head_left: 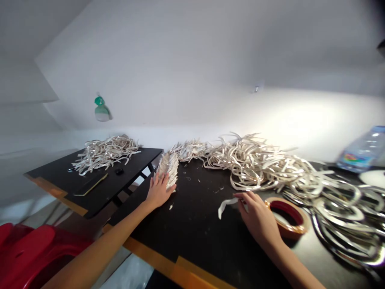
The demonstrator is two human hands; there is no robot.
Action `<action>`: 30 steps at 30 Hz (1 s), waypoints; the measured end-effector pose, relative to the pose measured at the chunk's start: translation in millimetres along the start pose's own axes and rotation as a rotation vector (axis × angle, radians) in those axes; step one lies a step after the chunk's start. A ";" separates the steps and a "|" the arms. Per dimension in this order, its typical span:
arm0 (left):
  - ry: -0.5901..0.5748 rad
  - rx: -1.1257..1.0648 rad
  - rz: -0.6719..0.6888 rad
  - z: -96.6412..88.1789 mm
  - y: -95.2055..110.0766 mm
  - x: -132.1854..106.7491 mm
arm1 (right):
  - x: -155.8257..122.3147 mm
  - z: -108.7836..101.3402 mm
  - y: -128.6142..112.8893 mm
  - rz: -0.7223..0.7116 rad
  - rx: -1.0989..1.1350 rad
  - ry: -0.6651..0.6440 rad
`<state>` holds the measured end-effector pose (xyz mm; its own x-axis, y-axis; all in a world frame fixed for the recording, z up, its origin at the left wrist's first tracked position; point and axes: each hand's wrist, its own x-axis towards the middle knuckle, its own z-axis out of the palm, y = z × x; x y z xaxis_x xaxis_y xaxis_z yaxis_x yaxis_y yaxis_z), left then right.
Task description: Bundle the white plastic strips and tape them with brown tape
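My left hand [159,191] lies with its fingers spread on the near end of a neat row of short white strips [169,165] on the black table [192,224]. In my right hand [255,212], the fingers are closed on a short, curved white strip [225,206], whose free end points left just above or on the tabletop; I cannot tell which. Beside the right wrist is a roll of tape [302,224] with a red inner ring. Behind the right hand spreads a big tangled heap of long, shiny white strips [258,160].
Coiled strips [345,216] lie at the right, near a clear plastic bottle [362,150]. A second black table [105,180] at the left bears another strip heap [108,151]. A red plastic stool [45,253] stands lower left. A green-topped bag [101,109] hangs on the wall.
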<state>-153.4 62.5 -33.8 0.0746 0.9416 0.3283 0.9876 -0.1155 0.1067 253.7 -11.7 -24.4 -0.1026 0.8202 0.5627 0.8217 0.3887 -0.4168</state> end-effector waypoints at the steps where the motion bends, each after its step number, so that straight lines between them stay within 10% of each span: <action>1: 0.004 -0.003 0.002 -3.0 1.6 -0.4 | 0.1 -0.7 -1.1 0.025 0.064 0.005; 6: 0.151 -0.008 0.210 -23.5 31.3 12.9 | 1.3 3.1 -15.0 0.200 0.532 -0.025; 14: -0.072 -0.235 0.694 9.2 195.1 75.5 | 2.2 4.6 -26.2 0.382 0.798 0.083; 18: -0.132 -0.232 0.864 20.1 243.3 95.8 | 8.0 -8.5 -27.0 0.301 0.782 0.226; 22: -0.113 -0.246 0.876 13.2 236.6 82.0 | 11.0 -14.5 -26.9 0.311 0.784 0.223; 30: 0.108 -0.453 0.659 14.4 160.6 20.8 | 2.1 -1.0 -32.4 0.349 0.844 0.150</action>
<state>8.7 68.1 -23.3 0.5855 0.6020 0.5429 0.5916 -0.7752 0.2216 227.4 -22.9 -9.0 0.1958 0.9084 0.3694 0.1052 0.3550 -0.9289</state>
